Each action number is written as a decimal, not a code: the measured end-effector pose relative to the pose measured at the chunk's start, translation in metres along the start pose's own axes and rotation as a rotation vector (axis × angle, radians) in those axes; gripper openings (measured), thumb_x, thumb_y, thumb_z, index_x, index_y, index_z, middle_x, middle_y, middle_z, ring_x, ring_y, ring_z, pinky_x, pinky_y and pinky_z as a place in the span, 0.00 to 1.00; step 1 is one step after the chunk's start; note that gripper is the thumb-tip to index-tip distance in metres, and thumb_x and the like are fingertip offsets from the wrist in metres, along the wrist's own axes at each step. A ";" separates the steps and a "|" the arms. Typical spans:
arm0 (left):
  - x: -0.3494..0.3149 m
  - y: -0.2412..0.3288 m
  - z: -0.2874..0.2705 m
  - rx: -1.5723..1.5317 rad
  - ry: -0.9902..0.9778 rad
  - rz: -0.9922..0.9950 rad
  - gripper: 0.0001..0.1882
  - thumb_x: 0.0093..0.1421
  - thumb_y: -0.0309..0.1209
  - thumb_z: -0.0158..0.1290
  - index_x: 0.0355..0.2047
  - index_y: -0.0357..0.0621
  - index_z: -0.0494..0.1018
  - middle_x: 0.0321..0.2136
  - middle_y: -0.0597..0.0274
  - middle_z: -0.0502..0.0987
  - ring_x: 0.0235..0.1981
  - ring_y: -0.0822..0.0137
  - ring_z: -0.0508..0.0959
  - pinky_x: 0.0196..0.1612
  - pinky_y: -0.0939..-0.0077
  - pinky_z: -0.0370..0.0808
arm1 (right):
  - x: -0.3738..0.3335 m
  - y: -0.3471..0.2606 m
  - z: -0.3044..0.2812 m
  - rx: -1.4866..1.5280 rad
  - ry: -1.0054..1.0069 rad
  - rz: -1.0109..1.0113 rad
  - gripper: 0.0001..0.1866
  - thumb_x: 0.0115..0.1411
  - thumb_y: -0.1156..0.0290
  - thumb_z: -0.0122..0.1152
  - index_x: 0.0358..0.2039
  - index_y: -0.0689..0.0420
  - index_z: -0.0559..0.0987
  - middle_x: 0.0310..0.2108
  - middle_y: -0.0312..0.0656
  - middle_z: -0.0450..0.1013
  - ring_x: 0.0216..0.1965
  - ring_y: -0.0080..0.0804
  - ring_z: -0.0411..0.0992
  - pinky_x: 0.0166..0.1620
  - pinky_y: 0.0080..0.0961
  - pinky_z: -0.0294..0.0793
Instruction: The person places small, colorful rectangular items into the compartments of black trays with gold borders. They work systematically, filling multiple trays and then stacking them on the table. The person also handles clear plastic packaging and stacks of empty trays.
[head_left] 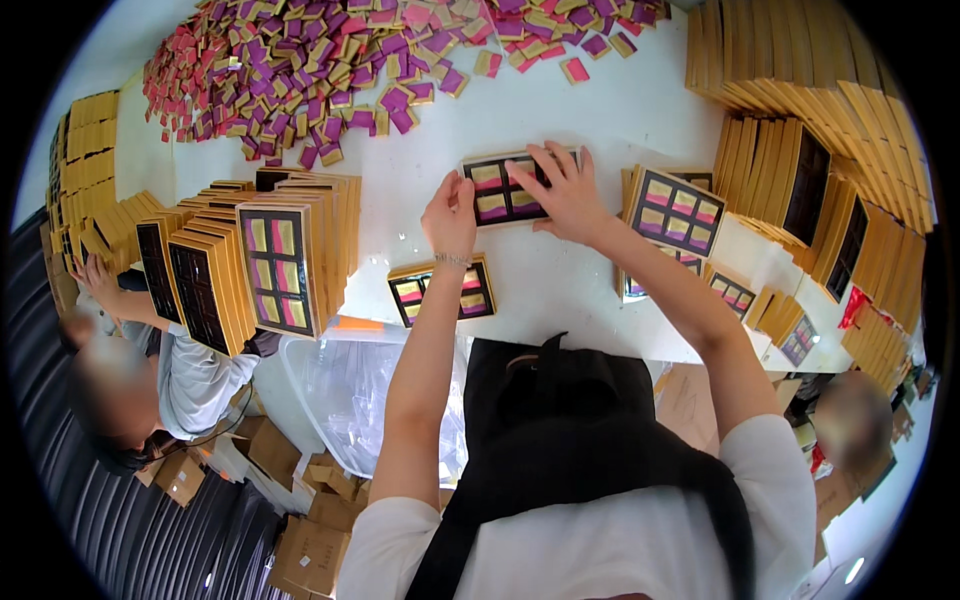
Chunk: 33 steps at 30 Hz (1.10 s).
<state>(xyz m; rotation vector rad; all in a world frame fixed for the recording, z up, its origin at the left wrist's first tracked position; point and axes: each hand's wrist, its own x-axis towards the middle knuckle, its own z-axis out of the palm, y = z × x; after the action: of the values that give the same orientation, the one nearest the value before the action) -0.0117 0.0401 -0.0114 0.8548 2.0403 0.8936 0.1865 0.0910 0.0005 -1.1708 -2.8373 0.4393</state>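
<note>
A shallow gold-edged box [492, 210] with a black divided insert lies flat on the white table in front of me. Small gold, pink and purple wrapped pieces fill the compartments that show. Fingers spread, my right hand [568, 195] rests over the box's right part and hides some of it. Beside the box's left edge, my left hand [450, 218] has its fingers curled together; whatever they pinch, if anything, is hidden. Nearer to me, a second filled box [478, 288] lies partly under my left forearm.
A large heap of wrapped pieces [330, 70] covers the far left. Stacked boxes [275, 265] stand left; filled boxes [678, 210] lie right, before tall rows of boxes [790, 60]. Below the table edge is a clear plastic bin [350, 390]. Co-workers sit at both sides.
</note>
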 end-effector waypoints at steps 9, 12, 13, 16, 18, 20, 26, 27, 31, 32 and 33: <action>0.011 -0.009 0.007 0.053 0.037 -0.033 0.19 0.57 0.34 0.58 0.47 0.36 0.76 0.34 0.57 0.82 0.35 0.69 0.81 0.42 0.76 0.76 | 0.011 -0.002 -0.005 -0.029 -0.126 0.059 0.61 0.32 0.51 0.79 0.66 0.42 0.55 0.63 0.45 0.54 0.63 0.49 0.52 0.52 0.68 0.58; 0.013 -0.012 0.005 0.015 0.035 -0.018 0.17 0.59 0.30 0.56 0.48 0.36 0.75 0.35 0.59 0.82 0.34 0.71 0.80 0.39 0.78 0.76 | 0.015 -0.004 -0.017 -0.002 -0.156 0.068 0.56 0.35 0.59 0.76 0.66 0.44 0.56 0.61 0.47 0.56 0.62 0.49 0.54 0.51 0.63 0.60; 0.014 -0.011 0.004 -0.060 0.028 0.008 0.17 0.60 0.29 0.55 0.48 0.35 0.75 0.35 0.59 0.81 0.34 0.71 0.79 0.38 0.78 0.76 | 0.017 -0.007 -0.032 0.000 -0.166 0.089 0.55 0.35 0.61 0.75 0.65 0.44 0.57 0.61 0.47 0.56 0.62 0.49 0.54 0.51 0.63 0.59; -0.020 0.039 0.005 -0.193 -0.188 0.067 0.19 0.61 0.26 0.53 0.52 0.32 0.70 0.38 0.58 0.80 0.36 0.72 0.78 0.37 0.79 0.78 | -0.026 -0.005 -0.088 -0.061 -0.079 0.182 0.55 0.33 0.65 0.73 0.65 0.45 0.57 0.58 0.47 0.58 0.60 0.49 0.56 0.52 0.60 0.59; -0.049 0.086 0.014 -0.429 -0.398 0.024 0.21 0.61 0.26 0.54 0.54 0.31 0.68 0.39 0.56 0.79 0.37 0.72 0.78 0.38 0.78 0.79 | -0.078 0.009 -0.116 -0.015 0.044 0.271 0.57 0.30 0.65 0.73 0.65 0.44 0.57 0.58 0.46 0.58 0.59 0.49 0.56 0.53 0.57 0.59; -0.025 0.108 0.024 -0.558 -0.315 -0.106 0.23 0.60 0.30 0.56 0.53 0.31 0.67 0.41 0.54 0.78 0.39 0.68 0.78 0.40 0.74 0.80 | -0.124 0.037 -0.113 -0.016 0.149 0.395 0.58 0.29 0.64 0.75 0.65 0.45 0.59 0.59 0.46 0.57 0.62 0.50 0.54 0.55 0.59 0.56; 0.116 0.085 0.076 0.192 0.271 0.285 0.41 0.49 0.44 0.66 0.57 0.36 0.61 0.50 0.48 0.66 0.51 0.53 0.67 0.50 0.55 0.68 | -0.163 0.075 -0.088 -0.128 -0.046 0.486 0.59 0.34 0.47 0.75 0.66 0.50 0.56 0.67 0.48 0.49 0.67 0.52 0.46 0.62 0.64 0.44; 0.117 0.092 0.082 0.323 0.353 0.300 0.44 0.47 0.46 0.67 0.58 0.36 0.60 0.51 0.46 0.64 0.52 0.50 0.65 0.52 0.53 0.66 | -0.164 0.069 -0.089 -0.149 -0.074 0.495 0.60 0.36 0.44 0.74 0.66 0.52 0.55 0.67 0.48 0.48 0.68 0.53 0.44 0.63 0.65 0.42; 0.128 0.119 0.081 0.573 0.454 0.184 0.42 0.48 0.45 0.67 0.56 0.37 0.60 0.51 0.43 0.66 0.50 0.49 0.68 0.48 0.56 0.69 | -0.157 0.033 -0.100 -0.109 0.188 0.338 0.54 0.45 0.47 0.69 0.66 0.56 0.54 0.67 0.52 0.48 0.68 0.54 0.44 0.63 0.65 0.41; 0.142 0.110 0.076 0.475 0.402 0.165 0.40 0.49 0.44 0.66 0.55 0.36 0.62 0.48 0.44 0.69 0.46 0.50 0.71 0.45 0.56 0.71 | -0.144 0.025 -0.103 -0.031 0.238 0.301 0.53 0.46 0.48 0.69 0.66 0.56 0.54 0.67 0.52 0.47 0.68 0.54 0.44 0.63 0.64 0.42; 0.163 0.097 0.065 0.378 0.359 0.139 0.37 0.50 0.43 0.65 0.54 0.36 0.64 0.45 0.45 0.72 0.43 0.51 0.73 0.42 0.56 0.73 | -0.129 0.014 -0.106 0.052 0.284 0.255 0.52 0.46 0.50 0.70 0.66 0.56 0.54 0.67 0.52 0.47 0.68 0.55 0.45 0.63 0.63 0.43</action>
<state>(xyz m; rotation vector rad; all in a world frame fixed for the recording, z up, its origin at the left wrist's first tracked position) -0.0147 0.2396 -0.0232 1.1132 2.5397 0.7900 0.3036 0.0363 0.1070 -1.4610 -2.4360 0.3240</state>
